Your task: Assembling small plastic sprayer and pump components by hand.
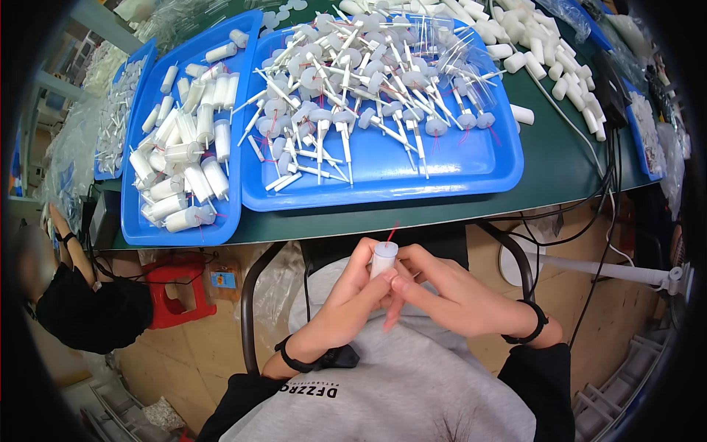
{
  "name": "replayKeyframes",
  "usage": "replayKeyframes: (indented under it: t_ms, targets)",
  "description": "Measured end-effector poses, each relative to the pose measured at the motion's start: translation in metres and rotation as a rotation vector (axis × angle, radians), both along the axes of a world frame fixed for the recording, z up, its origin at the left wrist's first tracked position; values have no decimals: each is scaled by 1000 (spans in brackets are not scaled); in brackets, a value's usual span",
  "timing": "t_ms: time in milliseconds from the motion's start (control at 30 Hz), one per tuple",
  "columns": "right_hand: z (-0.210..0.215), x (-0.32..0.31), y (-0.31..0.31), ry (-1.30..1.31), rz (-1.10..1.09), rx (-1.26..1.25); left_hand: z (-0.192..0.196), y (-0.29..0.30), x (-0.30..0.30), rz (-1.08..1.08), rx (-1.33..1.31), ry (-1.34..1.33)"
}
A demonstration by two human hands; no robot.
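Note:
Just off the table's front edge, a white plastic cylinder [382, 261] stands nearly upright between my hands, its pale round cap on top and a thin red wire sticking out of the cap. The fingers of my left hand [353, 289] wrap its left side. Pressed against its right side are the thumb and fingers of my right hand [440, 289]. Beyond them lies a large blue tray [383, 184] piled with white stems that carry translucent discs and red wires. A narrower blue tray [177, 234] on the left holds many capped white cylinders.
White foam-like cylinders [549, 55] lie heaped on the green table [552, 158] at the far right. Black cables [611, 162] hang over the right edge. A red stool [177, 291] stands lower left, near another person [92, 306]. Chair arms flank me.

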State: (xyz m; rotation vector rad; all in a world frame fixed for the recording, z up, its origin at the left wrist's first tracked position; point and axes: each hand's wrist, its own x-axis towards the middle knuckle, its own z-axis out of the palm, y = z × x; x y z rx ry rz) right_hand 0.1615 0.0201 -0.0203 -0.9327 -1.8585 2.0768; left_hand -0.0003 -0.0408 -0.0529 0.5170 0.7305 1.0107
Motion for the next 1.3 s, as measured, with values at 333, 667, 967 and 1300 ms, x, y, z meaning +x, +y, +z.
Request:
replayKeyframes:
  t_ms: [333,667,967,1300]
  targets:
    - [-9,-10,-2,53,14,-216,2,2,10,92,-90,53]
    - [-21,-30,-9,51,-422,-343,3,7,42,317,-147,182]
    - [-7,-26,12,16,-319,-422,6,7,50,453,-201,99]
    - [-11,-62,-26,53,-674,-583,14,28,-19,-147,-265,-39]
